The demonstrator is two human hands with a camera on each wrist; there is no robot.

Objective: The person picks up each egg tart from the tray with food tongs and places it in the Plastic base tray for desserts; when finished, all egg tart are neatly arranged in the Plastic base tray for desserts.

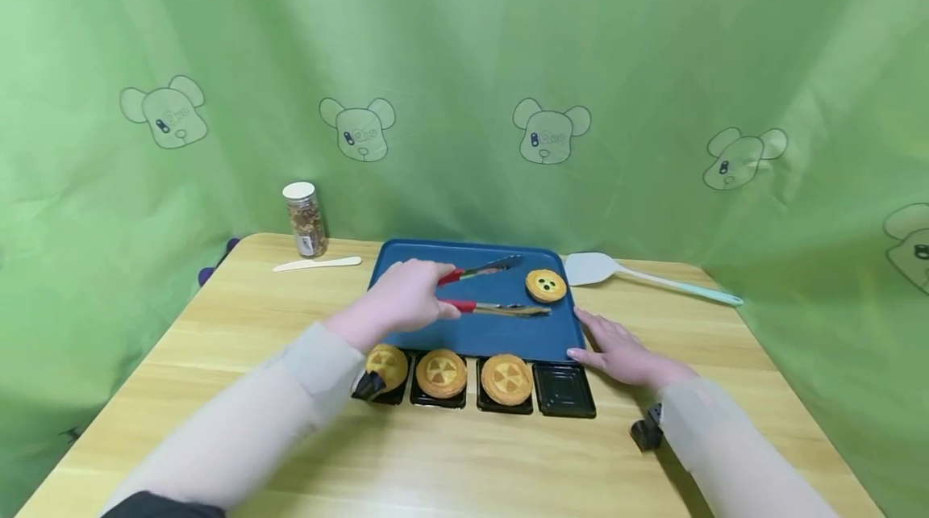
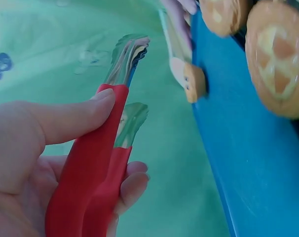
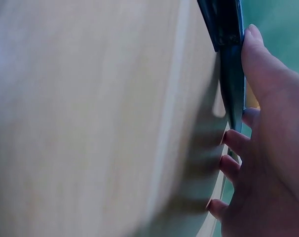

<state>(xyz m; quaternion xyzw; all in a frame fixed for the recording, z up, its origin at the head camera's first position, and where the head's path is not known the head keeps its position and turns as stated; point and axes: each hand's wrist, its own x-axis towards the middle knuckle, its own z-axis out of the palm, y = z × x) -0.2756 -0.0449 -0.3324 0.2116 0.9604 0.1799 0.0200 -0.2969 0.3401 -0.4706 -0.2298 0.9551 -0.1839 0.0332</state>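
Observation:
My left hand grips a pair of tongs by the red handles, thumb on one arm and fingers round the other. Over the blue tray, the tongs' metal tips are spread apart and point right, with nothing between them. A round tart with dark spots on its yellow top lies near the tray's right side, just beyond the tips. At the tray's front right corner, my right hand touches the rim with its thumb and extended fingers.
Along the tray's front edge are black square holders; three carry tarts, and the rightmost holder shows its ridged base. A white spatula lies right, a pale knife and lidded jar left. A green curtain hangs behind.

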